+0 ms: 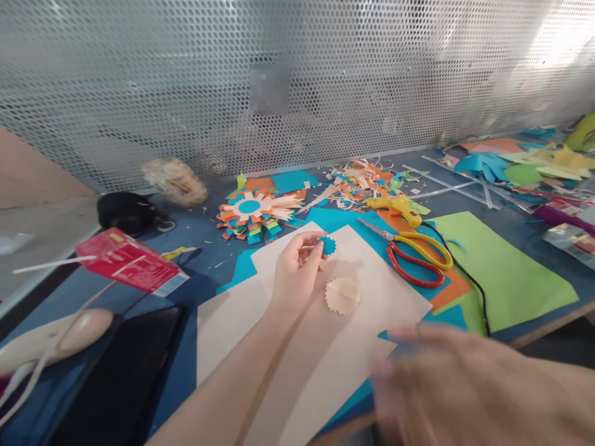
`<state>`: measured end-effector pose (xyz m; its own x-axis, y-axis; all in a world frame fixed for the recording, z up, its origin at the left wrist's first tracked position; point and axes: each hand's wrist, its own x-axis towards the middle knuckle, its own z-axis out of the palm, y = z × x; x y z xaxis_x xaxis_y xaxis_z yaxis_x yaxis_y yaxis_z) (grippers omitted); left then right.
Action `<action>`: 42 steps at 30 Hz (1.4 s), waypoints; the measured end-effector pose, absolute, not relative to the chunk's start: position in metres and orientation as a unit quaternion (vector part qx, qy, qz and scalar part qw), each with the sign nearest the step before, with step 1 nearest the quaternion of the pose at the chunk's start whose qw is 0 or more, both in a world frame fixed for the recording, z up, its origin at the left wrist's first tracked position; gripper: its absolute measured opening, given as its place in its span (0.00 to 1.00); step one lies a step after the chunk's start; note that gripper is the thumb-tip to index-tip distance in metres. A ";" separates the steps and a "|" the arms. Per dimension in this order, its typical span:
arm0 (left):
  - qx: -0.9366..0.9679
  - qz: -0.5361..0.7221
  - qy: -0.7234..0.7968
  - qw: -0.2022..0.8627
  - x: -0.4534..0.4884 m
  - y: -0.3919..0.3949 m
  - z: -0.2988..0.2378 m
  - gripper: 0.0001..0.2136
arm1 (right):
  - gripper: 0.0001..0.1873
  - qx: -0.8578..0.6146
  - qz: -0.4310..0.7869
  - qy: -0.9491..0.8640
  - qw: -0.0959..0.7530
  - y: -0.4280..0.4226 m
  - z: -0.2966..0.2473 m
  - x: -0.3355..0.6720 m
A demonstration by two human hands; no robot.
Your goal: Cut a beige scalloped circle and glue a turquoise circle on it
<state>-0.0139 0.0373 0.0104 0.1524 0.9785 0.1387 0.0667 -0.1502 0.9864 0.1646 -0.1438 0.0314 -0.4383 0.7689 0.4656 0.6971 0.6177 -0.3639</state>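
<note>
Between thumb and fingers, my left hand (300, 260) pinches a small blue paper disc (329, 246) with a zigzag edge. Just below it, a larger cream paper disc (343, 295) with a notched rim lies on pale paper sheets (362, 347). My right hand (446, 384) is smeared by motion at the lower right, over the front edge of the table. Whether its fingers hold anything cannot be made out. Scissors (413, 251) with red and yellow handles rest to the right of the sheets, blades pointing left.
A yellow glue gun (395, 209) with a black cord lies behind the scissors. Layered paper flowers (251, 210) and paper scraps (362, 183) sit along the perforated metal panel (325, 93). At left are a red drink carton (130, 260), a black phone (121, 378) and green paper (506, 266) at right.
</note>
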 end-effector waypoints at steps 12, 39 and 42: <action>0.490 0.579 0.386 0.525 -0.020 0.051 0.013 0.09 | 0.13 -0.672 -0.124 -0.723 0.102 -0.086 0.007 0.187; 0.366 0.448 0.241 0.779 -0.023 0.027 0.036 0.25 | 0.08 -0.463 -0.089 -0.819 0.327 -0.021 0.030 0.135; 0.355 0.447 0.247 0.783 -0.023 0.027 0.036 0.24 | 0.08 -0.501 -0.051 -0.824 0.261 -0.019 0.031 0.130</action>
